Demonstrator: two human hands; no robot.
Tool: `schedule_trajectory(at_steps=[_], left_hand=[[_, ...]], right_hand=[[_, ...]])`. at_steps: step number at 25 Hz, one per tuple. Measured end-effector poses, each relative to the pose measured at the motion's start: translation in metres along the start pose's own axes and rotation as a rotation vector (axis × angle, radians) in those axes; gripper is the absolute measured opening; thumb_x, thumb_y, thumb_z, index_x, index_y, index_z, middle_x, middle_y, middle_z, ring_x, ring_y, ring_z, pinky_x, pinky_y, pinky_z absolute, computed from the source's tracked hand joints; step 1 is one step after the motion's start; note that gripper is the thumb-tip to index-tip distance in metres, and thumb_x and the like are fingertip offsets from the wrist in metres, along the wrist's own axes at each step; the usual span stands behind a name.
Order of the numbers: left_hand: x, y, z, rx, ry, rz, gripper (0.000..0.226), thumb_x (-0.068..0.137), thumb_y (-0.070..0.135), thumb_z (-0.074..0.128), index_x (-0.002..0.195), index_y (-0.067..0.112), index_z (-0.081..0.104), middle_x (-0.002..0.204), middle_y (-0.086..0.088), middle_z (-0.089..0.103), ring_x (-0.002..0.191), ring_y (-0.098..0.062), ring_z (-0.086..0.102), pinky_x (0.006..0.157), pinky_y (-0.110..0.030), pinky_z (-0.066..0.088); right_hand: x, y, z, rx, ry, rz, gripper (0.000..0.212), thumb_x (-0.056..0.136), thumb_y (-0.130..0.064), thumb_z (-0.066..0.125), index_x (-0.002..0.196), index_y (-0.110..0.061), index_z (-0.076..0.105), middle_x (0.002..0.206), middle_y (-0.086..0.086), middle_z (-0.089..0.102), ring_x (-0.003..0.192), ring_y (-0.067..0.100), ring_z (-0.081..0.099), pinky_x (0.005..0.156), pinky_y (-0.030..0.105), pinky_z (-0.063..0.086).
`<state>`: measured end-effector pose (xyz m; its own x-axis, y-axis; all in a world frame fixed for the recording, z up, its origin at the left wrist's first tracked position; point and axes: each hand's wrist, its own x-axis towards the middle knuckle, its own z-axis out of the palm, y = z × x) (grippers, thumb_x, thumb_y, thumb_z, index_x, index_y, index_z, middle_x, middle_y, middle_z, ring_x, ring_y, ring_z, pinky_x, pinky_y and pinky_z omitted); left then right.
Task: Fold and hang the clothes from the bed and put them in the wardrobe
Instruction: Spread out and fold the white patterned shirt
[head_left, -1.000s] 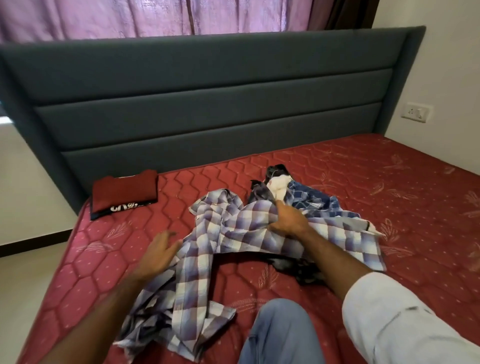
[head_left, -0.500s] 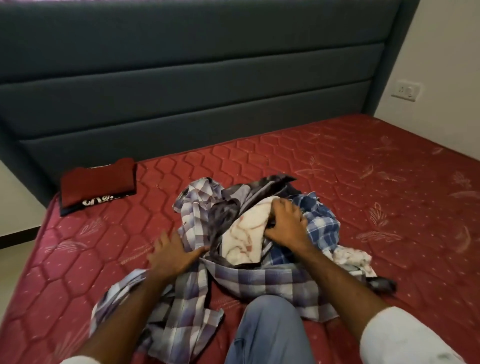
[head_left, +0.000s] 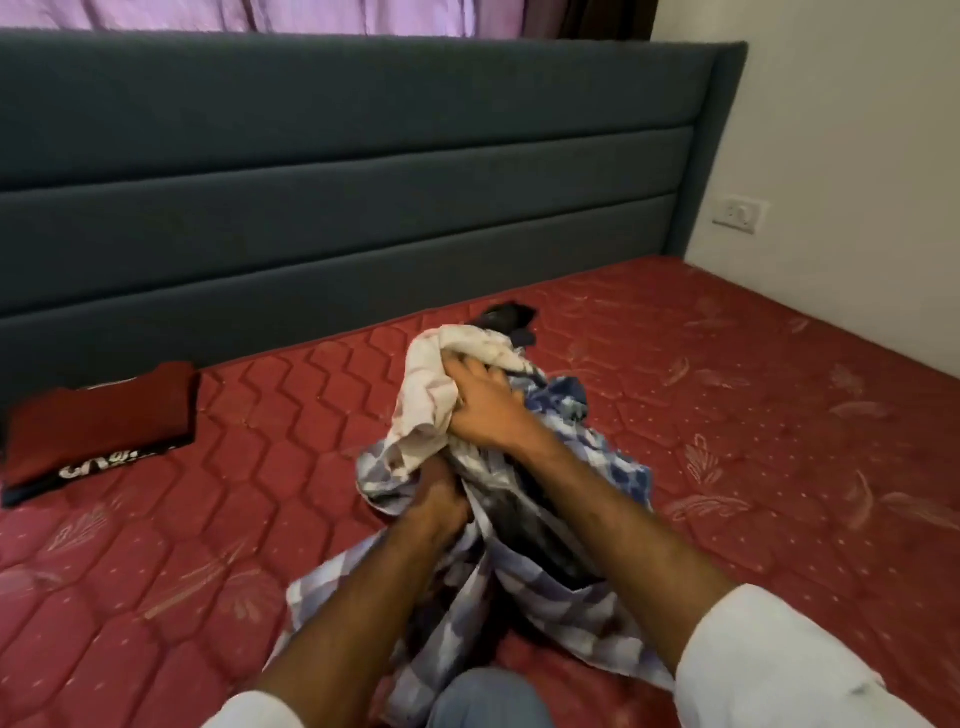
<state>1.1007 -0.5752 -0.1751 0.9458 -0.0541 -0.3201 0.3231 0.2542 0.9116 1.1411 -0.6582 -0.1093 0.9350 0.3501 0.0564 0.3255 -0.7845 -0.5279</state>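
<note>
At the near edge a knee in blue jeans (head_left: 485, 696) is showing, with white sleeves (head_left: 769, 670) on both forearms either side of it. Just beyond, a pale blue-and-white checked shirt (head_left: 550, 603) is trailing down from the hands onto the red quilted mattress (head_left: 779, 415), its lower part lying crumpled in front of the knee. The left hand (head_left: 441, 501) is gripping the bundle from below, its fingers curling into the checked cloth, though how far they are wrapping round it is hard to tell because the fabric is covering them. Above it, the right hand (head_left: 485, 402) is clutching the top of the bundle, fingers curled over a white cloth with faint reddish marks (head_left: 431, 384) and pressing it against a darker blue checked garment (head_left: 561, 410). The whole bundle of clothes is being held up just above the middle of the mattress. A dark grey piece (head_left: 506, 317) is poking out behind the white cloth, on the far side. Well apart to the left, a folded red garment (head_left: 98, 421) is lying flat on the mattress near the headboard, on top of a black one with white lettering (head_left: 98, 465). Farther back, the dark blue-grey padded headboard (head_left: 363, 182) is spanning the bed, with purple curtains (head_left: 260, 15) above it. A wall socket (head_left: 740, 214) is sitting on the pale wall to the right.
</note>
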Motion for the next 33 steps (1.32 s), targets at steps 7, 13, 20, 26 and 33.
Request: schedule_trajectory(at_steps=[7,13,20,26,33], left_hand=[[0.065,0.016,-0.003,0.345,-0.008,0.06,0.023,0.1,0.037,0.059,0.085,0.02,0.064,0.078,0.001,0.065,0.07,-0.02,0.062,0.074,-0.041,0.055],[0.063,-0.015,-0.086,0.439,0.196,0.217,0.008,0.101,0.009,0.055,0.098,0.012,0.062,0.089,-0.003,0.063,0.086,-0.021,0.06,0.075,-0.035,0.053],[0.099,0.0,-0.032,1.063,-0.082,0.297,0.033,0.095,0.014,0.063,0.128,0.011,0.059,0.116,-0.01,0.07,0.106,-0.029,0.066,0.086,-0.036,0.05],[0.088,0.008,-0.055,0.794,0.098,0.388,0.018,0.102,0.006,0.051,0.113,0.007,0.065,0.105,-0.019,0.071,0.084,-0.027,0.065,0.076,-0.036,0.047],[0.02,0.038,0.054,0.465,-0.537,0.144,0.022,0.097,0.016,0.063,0.115,0.004,0.068,0.107,-0.009,0.072,0.097,-0.019,0.068,0.088,-0.029,0.053]], right_hand=[[0.047,0.076,-0.037,0.21,0.127,-0.018,0.049,0.1,-0.026,0.049,0.148,-0.02,0.051,0.153,0.006,0.049,0.139,0.028,0.047,0.117,0.046,0.036],[0.007,0.161,0.041,-0.073,-0.292,0.139,0.044,0.09,-0.03,0.055,0.133,-0.028,0.065,0.128,0.009,0.055,0.116,0.036,0.055,0.104,0.048,0.045],[-0.022,0.122,0.058,0.104,-0.269,-0.162,0.04,0.089,-0.025,0.069,0.127,-0.018,0.063,0.128,0.006,0.054,0.115,0.021,0.054,0.099,0.034,0.047],[-0.042,0.154,0.007,-0.01,-0.002,0.357,0.028,0.094,-0.016,0.055,0.12,-0.018,0.046,0.101,0.011,0.062,0.085,0.028,0.06,0.071,0.04,0.05],[-0.027,0.119,-0.033,1.025,0.192,0.38,0.042,0.096,-0.046,0.066,0.115,-0.01,0.071,0.099,0.005,0.078,0.099,0.023,0.073,0.078,0.031,0.06]])
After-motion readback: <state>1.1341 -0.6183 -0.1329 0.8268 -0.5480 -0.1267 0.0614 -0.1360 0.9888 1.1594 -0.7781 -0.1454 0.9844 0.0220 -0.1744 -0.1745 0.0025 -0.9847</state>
